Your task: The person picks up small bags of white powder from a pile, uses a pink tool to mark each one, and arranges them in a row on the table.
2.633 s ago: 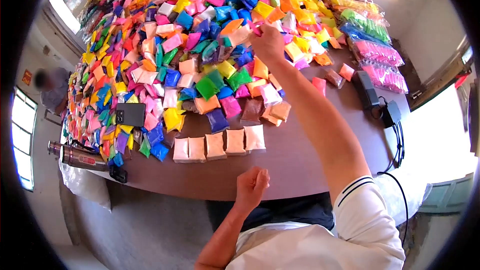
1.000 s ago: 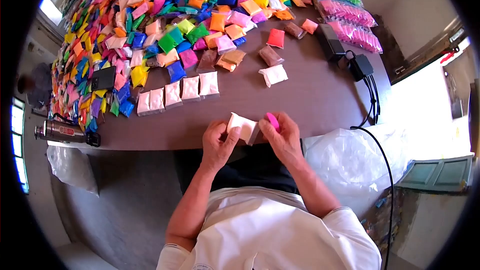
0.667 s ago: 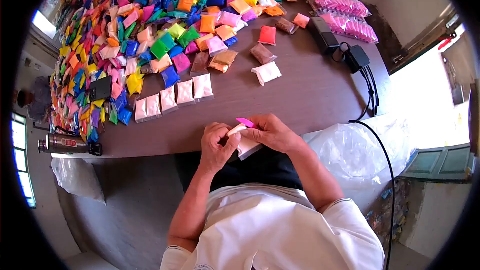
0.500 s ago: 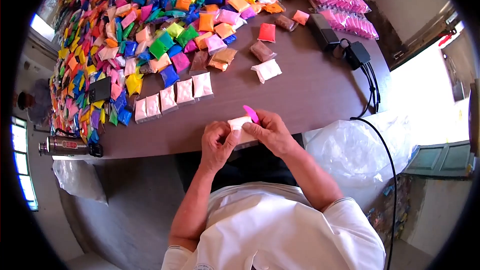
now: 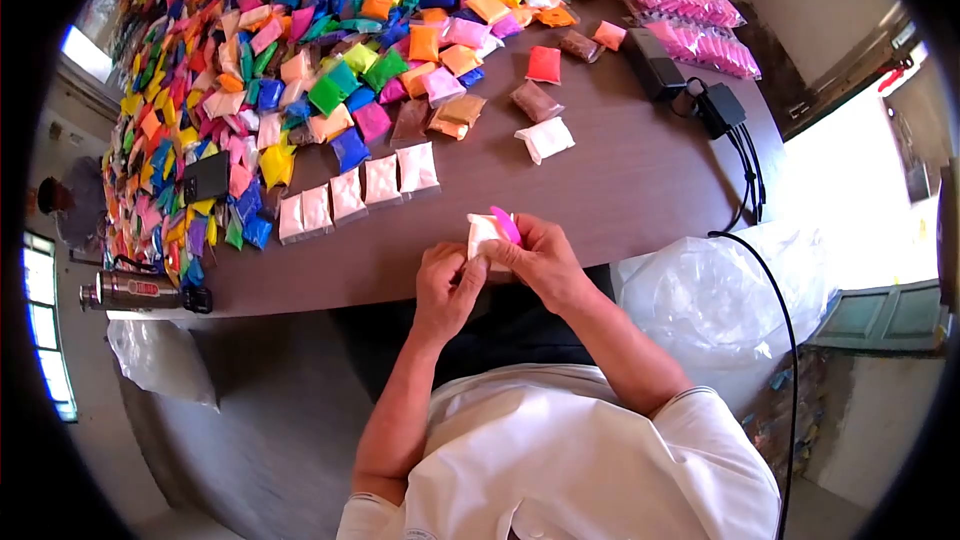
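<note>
In front of my body, both hands are at a small white packet (image 5: 482, 231) near the table's front edge. My left hand (image 5: 447, 278) pinches its lower left part with closed fingers. My right hand (image 5: 543, 262) grips its right side, thumb across the front. A bright pink, flat, rounded plastic piece (image 5: 506, 224) stands up behind the right thumb, against the packet; its lower end is hidden. Beyond my hands, a row of several pale pinkish-white packets (image 5: 348, 197) lies on the table. Another white packet (image 5: 546, 141) lies farther right.
Many coloured packets (image 5: 325, 95) are heaped over the table's left and back. A black phone (image 5: 207, 178) rests on the heap; a metal flask (image 5: 140, 291) lies at the left edge. Right are a black box (image 5: 655, 64), cables (image 5: 746, 175) and bagged pink pieces (image 5: 690, 45).
The packet in my hands has tipped more upright, showing more of its face. My left hand has shifted slightly right, and the whole view has moved a little.
</note>
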The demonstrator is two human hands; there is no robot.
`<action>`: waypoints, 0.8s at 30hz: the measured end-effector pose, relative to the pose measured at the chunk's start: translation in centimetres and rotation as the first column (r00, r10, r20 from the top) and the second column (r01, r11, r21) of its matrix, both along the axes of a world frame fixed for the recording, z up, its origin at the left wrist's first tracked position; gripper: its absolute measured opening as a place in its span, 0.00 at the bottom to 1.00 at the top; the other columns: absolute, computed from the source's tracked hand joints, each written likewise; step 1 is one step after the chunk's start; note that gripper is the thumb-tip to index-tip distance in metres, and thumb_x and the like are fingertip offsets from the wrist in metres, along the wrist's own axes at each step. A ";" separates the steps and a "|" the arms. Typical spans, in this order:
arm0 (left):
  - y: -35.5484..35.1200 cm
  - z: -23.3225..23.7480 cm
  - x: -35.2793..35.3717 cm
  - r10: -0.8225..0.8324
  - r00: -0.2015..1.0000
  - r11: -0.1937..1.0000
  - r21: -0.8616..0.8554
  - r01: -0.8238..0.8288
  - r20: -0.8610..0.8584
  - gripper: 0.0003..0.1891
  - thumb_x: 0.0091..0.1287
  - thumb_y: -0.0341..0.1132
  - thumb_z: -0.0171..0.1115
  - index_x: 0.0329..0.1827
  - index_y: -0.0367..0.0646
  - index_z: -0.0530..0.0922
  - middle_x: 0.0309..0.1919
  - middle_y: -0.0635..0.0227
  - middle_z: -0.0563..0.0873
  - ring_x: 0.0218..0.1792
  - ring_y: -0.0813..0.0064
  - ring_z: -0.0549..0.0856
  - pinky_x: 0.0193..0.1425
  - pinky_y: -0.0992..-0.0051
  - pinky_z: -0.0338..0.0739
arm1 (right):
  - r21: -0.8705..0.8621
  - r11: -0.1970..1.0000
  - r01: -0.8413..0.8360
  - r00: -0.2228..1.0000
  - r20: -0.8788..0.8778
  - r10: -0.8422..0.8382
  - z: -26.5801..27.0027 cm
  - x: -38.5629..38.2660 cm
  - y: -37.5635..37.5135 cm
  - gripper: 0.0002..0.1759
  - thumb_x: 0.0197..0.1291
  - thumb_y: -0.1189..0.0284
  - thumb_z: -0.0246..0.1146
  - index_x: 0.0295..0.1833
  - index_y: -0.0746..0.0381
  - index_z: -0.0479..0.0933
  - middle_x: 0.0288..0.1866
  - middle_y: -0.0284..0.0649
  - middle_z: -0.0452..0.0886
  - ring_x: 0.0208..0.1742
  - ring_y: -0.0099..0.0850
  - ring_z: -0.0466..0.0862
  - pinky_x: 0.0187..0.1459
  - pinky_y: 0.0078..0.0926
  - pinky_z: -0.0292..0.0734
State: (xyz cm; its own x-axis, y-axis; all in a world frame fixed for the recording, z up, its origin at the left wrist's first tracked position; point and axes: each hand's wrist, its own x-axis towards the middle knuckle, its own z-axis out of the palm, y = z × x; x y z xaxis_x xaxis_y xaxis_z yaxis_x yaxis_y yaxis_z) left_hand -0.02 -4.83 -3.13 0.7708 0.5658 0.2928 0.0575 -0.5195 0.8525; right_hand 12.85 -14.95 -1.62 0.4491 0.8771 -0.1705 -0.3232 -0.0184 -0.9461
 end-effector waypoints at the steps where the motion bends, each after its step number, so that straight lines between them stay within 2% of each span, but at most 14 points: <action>1: -0.1 0.0 0.0 0.008 1.000 1.000 0.010 -0.008 0.013 0.15 0.66 0.43 0.58 0.29 0.39 0.77 0.26 0.63 0.78 0.33 0.64 0.76 0.42 0.67 0.67 | 0.029 0.999 0.026 0.999 -0.042 -0.025 -0.1 -0.1 0.0 0.12 0.63 0.68 0.62 0.44 0.67 0.76 0.34 0.29 0.76 0.35 0.15 0.73 0.36 0.16 0.72; 5: 0.0 0.2 0.0 0.007 0.999 0.999 0.032 -0.008 0.036 0.17 0.66 0.44 0.57 0.27 0.38 0.76 0.25 0.62 0.77 0.32 0.63 0.75 0.41 0.67 0.67 | 0.035 0.998 0.051 0.997 -0.058 -0.048 0.4 -0.5 -0.3 0.14 0.64 0.65 0.62 0.45 0.66 0.76 0.31 0.28 0.75 0.29 0.14 0.71 0.29 0.15 0.68; 7: 0.0 0.5 -0.4 0.002 0.999 0.996 -0.089 -0.005 -0.036 0.18 0.67 0.45 0.57 0.26 0.38 0.75 0.24 0.62 0.76 0.31 0.63 0.75 0.39 0.67 0.67 | -0.036 0.999 0.010 0.983 -0.184 -0.016 -0.2 -0.1 -0.7 0.15 0.65 0.62 0.60 0.45 0.65 0.76 0.28 0.27 0.74 0.23 0.14 0.67 0.21 0.15 0.60; 8: -0.2 0.3 -0.5 0.008 0.999 0.996 -0.091 -0.011 -0.031 0.18 0.67 0.45 0.57 0.26 0.38 0.75 0.24 0.62 0.76 0.31 0.63 0.75 0.39 0.67 0.67 | -0.037 0.999 0.003 0.984 -0.180 -0.010 -0.2 0.0 -0.9 0.15 0.65 0.62 0.60 0.45 0.65 0.76 0.28 0.27 0.74 0.23 0.14 0.67 0.21 0.15 0.60; 10: -0.9 -0.2 -0.7 0.081 0.996 0.970 -0.230 -0.085 -0.028 0.20 0.68 0.46 0.56 0.25 0.38 0.75 0.22 0.63 0.75 0.30 0.65 0.75 0.38 0.68 0.67 | -0.082 0.994 0.071 0.967 -0.239 -0.089 -0.1 0.0 -1.2 0.16 0.66 0.61 0.59 0.46 0.64 0.76 0.25 0.26 0.71 0.19 0.13 0.62 0.18 0.15 0.52; 14: -2.5 -0.2 -0.9 0.152 0.988 0.951 -0.271 -0.149 -0.012 0.20 0.68 0.46 0.56 0.25 0.38 0.74 0.22 0.63 0.75 0.28 0.68 0.74 0.35 0.69 0.67 | -0.084 0.996 -0.022 0.979 -0.205 0.005 -0.1 0.4 -2.1 0.15 0.65 0.64 0.60 0.50 0.63 0.76 0.24 0.26 0.70 0.18 0.13 0.62 0.17 0.14 0.52; 16: -3.1 -0.1 -1.2 0.123 0.992 0.944 -0.307 -0.124 -0.023 0.20 0.68 0.46 0.56 0.25 0.38 0.75 0.21 0.65 0.75 0.25 0.71 0.73 0.31 0.72 0.67 | -0.044 0.994 -0.101 0.989 -0.113 0.096 -0.1 -0.3 -2.3 0.15 0.64 0.64 0.62 0.50 0.63 0.76 0.26 0.26 0.71 0.18 0.13 0.62 0.17 0.13 0.51; 20: -3.8 0.3 -1.9 0.120 0.993 0.934 -0.340 -0.114 -0.004 0.20 0.69 0.46 0.56 0.27 0.38 0.75 0.22 0.68 0.76 0.24 0.76 0.74 0.29 0.75 0.67 | -0.029 0.997 -0.068 0.978 -0.198 0.061 -0.1 -1.8 -3.0 0.15 0.64 0.64 0.61 0.48 0.64 0.77 0.25 0.27 0.72 0.19 0.13 0.63 0.18 0.12 0.54; 22: -3.9 0.4 -2.6 0.091 0.996 0.912 -0.402 -0.084 -0.003 0.20 0.69 0.50 0.55 0.32 0.39 0.78 0.20 0.72 0.77 0.25 0.84 0.74 0.28 0.81 0.66 | -0.034 0.999 0.023 0.962 -0.272 -0.032 -0.1 -3.1 -3.3 0.14 0.64 0.65 0.62 0.47 0.64 0.76 0.24 0.27 0.72 0.18 0.12 0.64 0.17 0.12 0.54; 23: -4.0 0.4 -2.9 0.094 0.996 0.911 -0.402 -0.087 -0.003 0.20 0.69 0.50 0.55 0.32 0.39 0.78 0.20 0.72 0.77 0.25 0.84 0.74 0.28 0.81 0.66 | -0.034 0.999 0.021 0.962 -0.272 -0.029 -0.3 -3.5 -3.5 0.14 0.64 0.65 0.62 0.47 0.64 0.76 0.24 0.27 0.72 0.18 0.12 0.64 0.17 0.12 0.54; 24: -4.2 0.4 -3.1 0.058 0.998 0.863 -0.502 -0.056 -0.012 0.21 0.69 0.51 0.54 0.32 0.39 0.78 0.21 0.73 0.77 0.25 0.84 0.75 0.30 0.82 0.66 | -0.033 0.999 0.035 0.956 -0.291 -0.043 -0.7 -4.0 -3.9 0.13 0.63 0.65 0.62 0.46 0.63 0.76 0.24 0.27 0.72 0.18 0.12 0.63 0.17 0.12 0.54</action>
State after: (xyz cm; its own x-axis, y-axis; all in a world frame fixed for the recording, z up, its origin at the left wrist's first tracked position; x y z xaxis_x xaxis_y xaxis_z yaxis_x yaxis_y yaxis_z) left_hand -3.17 -8.99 -2.75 0.7323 0.6798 -0.0402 0.0710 -0.0176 0.9973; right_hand 8.89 -18.81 -2.32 0.4101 0.8531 -0.3226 -0.5859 -0.0246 -0.8100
